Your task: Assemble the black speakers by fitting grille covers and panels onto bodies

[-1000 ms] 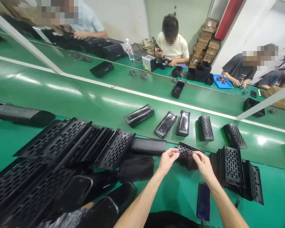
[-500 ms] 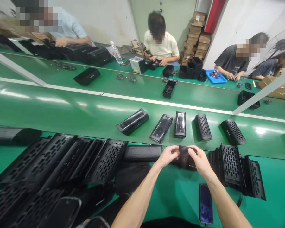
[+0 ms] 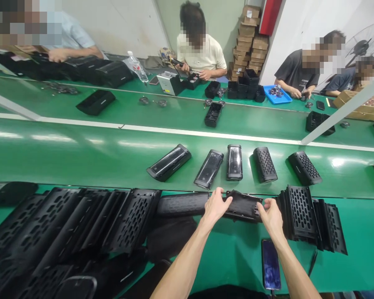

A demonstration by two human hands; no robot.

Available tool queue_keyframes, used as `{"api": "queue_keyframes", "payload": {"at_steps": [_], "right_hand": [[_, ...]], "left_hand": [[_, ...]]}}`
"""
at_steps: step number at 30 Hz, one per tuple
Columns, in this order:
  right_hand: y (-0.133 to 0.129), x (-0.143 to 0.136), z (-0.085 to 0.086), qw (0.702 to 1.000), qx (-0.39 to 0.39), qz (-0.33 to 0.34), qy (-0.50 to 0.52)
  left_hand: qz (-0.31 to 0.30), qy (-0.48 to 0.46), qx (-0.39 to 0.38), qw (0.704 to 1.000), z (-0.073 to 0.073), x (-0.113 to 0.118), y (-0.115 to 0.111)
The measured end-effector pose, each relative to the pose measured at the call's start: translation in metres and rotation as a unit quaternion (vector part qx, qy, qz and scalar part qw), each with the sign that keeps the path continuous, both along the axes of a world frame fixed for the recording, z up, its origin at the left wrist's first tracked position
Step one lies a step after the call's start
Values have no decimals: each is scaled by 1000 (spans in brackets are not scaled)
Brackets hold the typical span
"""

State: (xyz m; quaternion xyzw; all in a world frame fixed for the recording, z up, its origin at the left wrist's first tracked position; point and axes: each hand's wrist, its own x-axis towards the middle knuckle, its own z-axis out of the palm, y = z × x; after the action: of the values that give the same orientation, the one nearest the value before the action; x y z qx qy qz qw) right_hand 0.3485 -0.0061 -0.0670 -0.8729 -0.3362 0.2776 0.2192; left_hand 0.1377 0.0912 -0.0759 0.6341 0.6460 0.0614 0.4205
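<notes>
A black panel (image 3: 251, 214) lies on the green table before me, with a black cloth (image 3: 241, 202) spread over most of its face. My left hand (image 3: 216, 204) is at the cloth's left end, thumb and fingers apart, the thumb on the cloth. At the panel's right end my right hand (image 3: 270, 214) pinches the edge between thumb and fingers. Left of my left hand lies a black perforated cover (image 3: 183, 203). A stack of perforated black covers (image 3: 302, 211) stands just right of my right hand.
More perforated covers (image 3: 131, 220) fill the left side. A phone (image 3: 271, 264) lies by my right forearm. Several black speaker-like units (image 3: 234, 162) sit on the green belt ahead. Across it, people work, one in a cream shirt (image 3: 202, 54). A white post (image 3: 343, 109) slants at right.
The bunched cloth has been spread out flat over the panel. My left hand has opened, and my hands have moved slightly apart. The view has shifted a little.
</notes>
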Motion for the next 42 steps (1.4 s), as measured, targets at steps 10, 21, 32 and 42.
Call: {"api": "queue_keyframes", "payload": {"at_steps": [10, 21, 32, 42], "right_hand": [[-3, 1, -15, 996, 46, -44, 59], [-3, -14, 51, 948, 168, 89, 257], [-16, -39, 67, 924, 200, 100, 310], [-27, -23, 74, 881, 134, 27, 452]], "left_hand": [[47, -56, 2, 997, -2, 0, -5], [78, -160, 45, 983, 13, -36, -41], [110, -226, 101, 963, 30, -24, -58], [205, -346, -48, 914, 29, -71, -67]]}}
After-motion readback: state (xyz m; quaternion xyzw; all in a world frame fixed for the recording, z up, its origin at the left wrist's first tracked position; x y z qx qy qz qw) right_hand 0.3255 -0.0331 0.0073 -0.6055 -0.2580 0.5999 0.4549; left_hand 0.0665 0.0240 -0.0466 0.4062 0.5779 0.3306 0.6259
